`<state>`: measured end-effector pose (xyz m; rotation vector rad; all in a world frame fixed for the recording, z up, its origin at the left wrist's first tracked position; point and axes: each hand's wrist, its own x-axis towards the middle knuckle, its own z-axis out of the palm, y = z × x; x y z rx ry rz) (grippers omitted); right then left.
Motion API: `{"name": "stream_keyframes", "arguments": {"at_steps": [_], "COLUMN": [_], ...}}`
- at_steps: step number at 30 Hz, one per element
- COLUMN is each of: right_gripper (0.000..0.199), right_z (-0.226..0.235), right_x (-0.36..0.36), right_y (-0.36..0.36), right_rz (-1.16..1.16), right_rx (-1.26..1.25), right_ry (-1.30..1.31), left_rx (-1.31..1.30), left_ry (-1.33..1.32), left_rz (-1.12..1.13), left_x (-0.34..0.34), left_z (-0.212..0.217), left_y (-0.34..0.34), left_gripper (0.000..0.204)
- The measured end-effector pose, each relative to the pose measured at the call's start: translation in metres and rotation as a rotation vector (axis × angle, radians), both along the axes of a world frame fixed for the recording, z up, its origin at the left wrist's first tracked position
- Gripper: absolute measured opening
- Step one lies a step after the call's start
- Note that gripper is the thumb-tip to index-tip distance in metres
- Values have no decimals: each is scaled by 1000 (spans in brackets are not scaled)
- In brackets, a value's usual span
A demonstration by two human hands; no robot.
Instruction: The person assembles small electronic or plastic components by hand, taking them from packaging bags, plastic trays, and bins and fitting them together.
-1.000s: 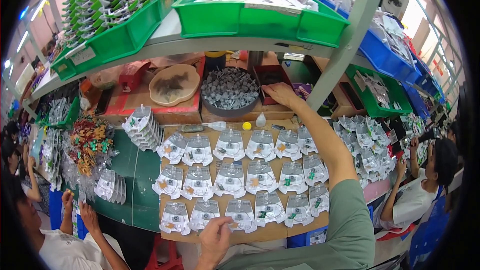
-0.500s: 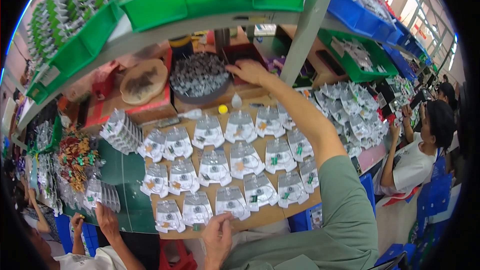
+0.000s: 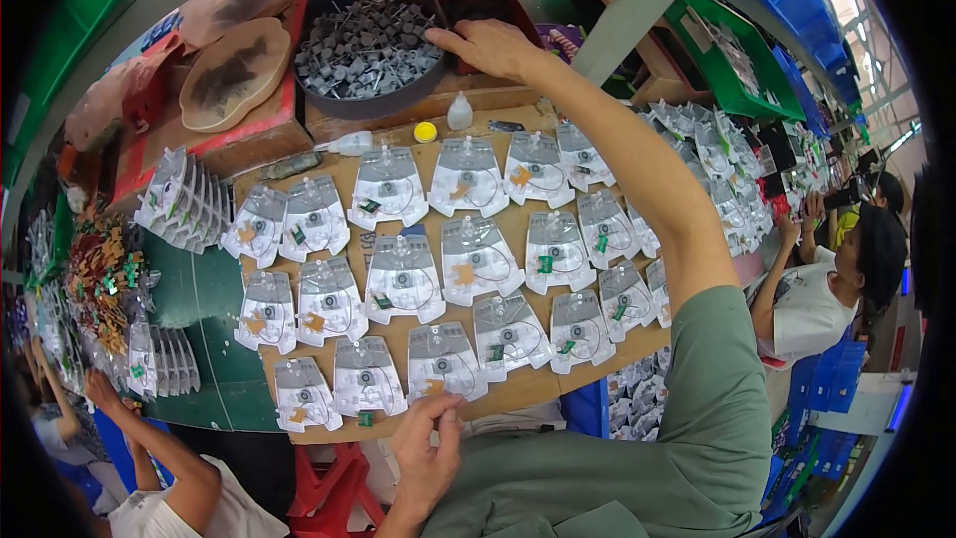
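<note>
My right arm reaches across to the back, and my right hand [image 3: 490, 47] is at the dark red box [image 3: 510, 8], beside the round dark tray [image 3: 373, 108] heaped with small grey parts. Its thumb points towards the tray; the other fingertips are hidden. At the front edge of the brown board [image 3: 518, 394], my left hand [image 3: 426, 448] is curled closed, and what it may hold cannot be made out. Rows of clear-and-grey plastic housings [image 3: 403, 274] with thin wires lie on the board. Closest to my left hand is one housing [image 3: 443, 364] bearing a tan piece.
A squeeze bottle [image 3: 459, 112] and a yellow cap [image 3: 425, 132] stand behind the rows. Stacked housings [image 3: 179, 204] are at left, heaped ones [image 3: 712, 154] at right. A metal post [image 3: 642, 15] rises beside my right arm. Co-workers sit at left and right [image 3: 827, 289].
The view has tipped downward, so the bench appears higher. My right hand stays by the dark red box, its hold on anything unseen. The left co-worker's hand has drawn away from a housing stack.
</note>
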<state>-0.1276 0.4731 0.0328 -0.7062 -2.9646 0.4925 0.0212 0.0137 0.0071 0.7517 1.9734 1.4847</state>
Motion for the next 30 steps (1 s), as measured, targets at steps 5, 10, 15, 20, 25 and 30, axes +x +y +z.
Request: {"name": "stream_keyframes", "arguments": {"at_steps": [5,10,15,20,25,30], "right_gripper": [81,62,62,70,75,73], "right_z": [-22,-28,-20,-23,-17,-16], "right_x": [3,-7,1,-1,-11,-26], "right_y": [4,5,-5,-8,-5,26], "right_rz": [-83,-41,-96,-241,-224,-397], "right_rx": [221,266,236,228,149,-11], "right_ry": [198,251,343,216,174,255], "left_rx": [27,33,13,53,45,51], "left_ry": [-5,6,-3,64,62,-6], "left_rz": [-17,-4,6,1,13,33], "left_x": [2,2,4,7,9,3], "left_z": [4,-1,-3,-10,-2,3], "left_y": [5,-1,-6,-8,-8,-6], "left_gripper": [17,17,17,14,15,15]}}
